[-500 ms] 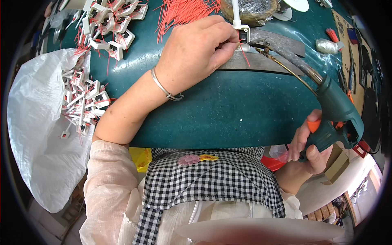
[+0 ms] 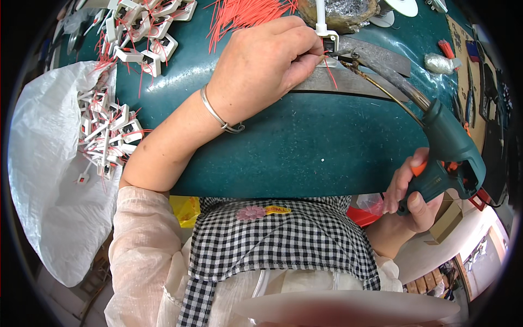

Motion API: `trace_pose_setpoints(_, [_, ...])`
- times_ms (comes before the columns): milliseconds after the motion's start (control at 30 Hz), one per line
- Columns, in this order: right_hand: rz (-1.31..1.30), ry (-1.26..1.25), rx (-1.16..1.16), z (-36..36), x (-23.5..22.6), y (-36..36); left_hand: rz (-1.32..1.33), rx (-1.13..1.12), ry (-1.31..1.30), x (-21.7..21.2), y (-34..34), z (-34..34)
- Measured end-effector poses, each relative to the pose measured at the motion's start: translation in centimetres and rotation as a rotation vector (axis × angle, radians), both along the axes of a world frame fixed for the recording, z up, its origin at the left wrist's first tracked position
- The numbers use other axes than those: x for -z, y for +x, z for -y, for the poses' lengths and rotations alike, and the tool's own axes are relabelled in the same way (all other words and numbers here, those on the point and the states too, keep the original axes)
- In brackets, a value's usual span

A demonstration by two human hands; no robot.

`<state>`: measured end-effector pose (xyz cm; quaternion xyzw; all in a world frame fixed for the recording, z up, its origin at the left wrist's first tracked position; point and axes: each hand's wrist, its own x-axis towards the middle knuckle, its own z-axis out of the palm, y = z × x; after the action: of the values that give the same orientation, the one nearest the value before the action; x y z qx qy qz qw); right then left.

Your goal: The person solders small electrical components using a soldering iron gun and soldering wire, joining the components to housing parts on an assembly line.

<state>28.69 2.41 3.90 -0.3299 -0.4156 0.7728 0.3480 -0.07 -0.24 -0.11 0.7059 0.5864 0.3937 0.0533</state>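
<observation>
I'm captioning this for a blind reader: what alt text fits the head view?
The left hand pinches a small white plastic part with a red wire on a green table, while the right hand grips a green soldering gun whose tip meets the part.

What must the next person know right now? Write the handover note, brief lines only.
Left hand: fingertips pinch a red wire against the small white plastic part at the far edge of the green table.
Right hand: closed around the handle of the green soldering gun, a finger on its orange trigger; the gun's long tip reaches the white part.
Done: a heap of white parts with red wires lies at the left, spilling onto a white plastic bag.
Left: loose red wires and more white parts wait at the table's far side.
</observation>
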Motion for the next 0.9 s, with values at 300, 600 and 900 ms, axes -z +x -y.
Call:
trace_pose_setpoints(300, [0.048, 0.02, -0.014, 0.08, -0.31, 0.1, -0.003, 0.01, 0.032, 0.09, 0.1, -0.23])
trace_pose_setpoints(600, [0.116, 0.054, 0.01, 0.22, -0.55, 0.11, -0.026, 0.026, -0.001, 0.0, 0.0, -0.14])
trace_pose_setpoints(900, [-0.015, 0.041, 0.076, -0.33, -0.68, 0.26, -0.005, 0.031, 0.021, 0.08, 0.13, -0.21])
